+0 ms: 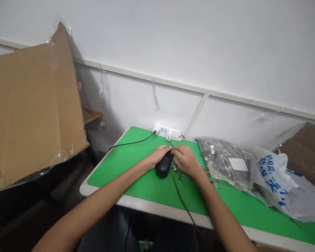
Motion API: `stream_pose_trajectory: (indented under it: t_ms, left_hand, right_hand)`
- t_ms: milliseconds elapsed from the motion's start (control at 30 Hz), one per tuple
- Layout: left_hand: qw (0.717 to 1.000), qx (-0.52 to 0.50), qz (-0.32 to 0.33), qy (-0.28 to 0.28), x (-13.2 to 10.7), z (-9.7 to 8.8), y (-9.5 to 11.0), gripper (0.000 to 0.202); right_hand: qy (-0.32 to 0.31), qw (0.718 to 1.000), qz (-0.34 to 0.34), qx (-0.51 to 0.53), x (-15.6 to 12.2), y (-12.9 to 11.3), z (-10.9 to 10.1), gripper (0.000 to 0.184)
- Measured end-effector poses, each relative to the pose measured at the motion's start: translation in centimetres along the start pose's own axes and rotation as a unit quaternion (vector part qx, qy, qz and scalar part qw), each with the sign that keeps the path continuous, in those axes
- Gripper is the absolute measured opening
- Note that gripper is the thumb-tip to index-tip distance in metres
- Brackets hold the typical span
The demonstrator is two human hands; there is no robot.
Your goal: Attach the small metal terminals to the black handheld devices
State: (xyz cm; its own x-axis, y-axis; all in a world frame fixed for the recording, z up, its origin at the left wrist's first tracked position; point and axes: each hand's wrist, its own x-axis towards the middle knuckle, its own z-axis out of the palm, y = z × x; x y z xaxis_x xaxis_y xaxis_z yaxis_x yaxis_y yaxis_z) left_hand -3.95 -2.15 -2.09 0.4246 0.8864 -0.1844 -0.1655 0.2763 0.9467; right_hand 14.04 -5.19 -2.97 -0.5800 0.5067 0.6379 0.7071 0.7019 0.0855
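A black rounded device [163,167] lies on the green table top [131,164], with a dark cable [182,199] running from it toward me over the table's front edge. My left hand [159,154] rests at the device's far left side, fingers curled. My right hand [185,160] is at its far right side, fingertips pinched together close to the left fingertips over something small that I cannot make out. Small metal parts [179,174] lie scattered beside and under my right hand.
A white power strip [167,131] sits at the table's back edge with a black cord [132,142] leading left. A clear bag of metal parts [227,159] and a white printed plastic bag [280,182] lie at right. Large cardboard sheets [28,108] lean at left.
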Motion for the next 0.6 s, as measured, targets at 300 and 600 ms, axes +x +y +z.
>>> stream_pose_trajectory:
  t_ms: [300,600]
  left_hand:
    - [1.000,0.014,0.006,-0.008,0.45,0.03,-0.69,0.022]
    - [0.978,0.119,0.152,0.076,0.36,0.01,-1.04,0.021]
  right_hand:
    - [-0.024,1.000,-0.003,-0.015,0.15,-0.13,-0.31,0.020]
    - [-0.024,1.000,-0.009,0.015,0.07,-0.09,-0.11,0.029]
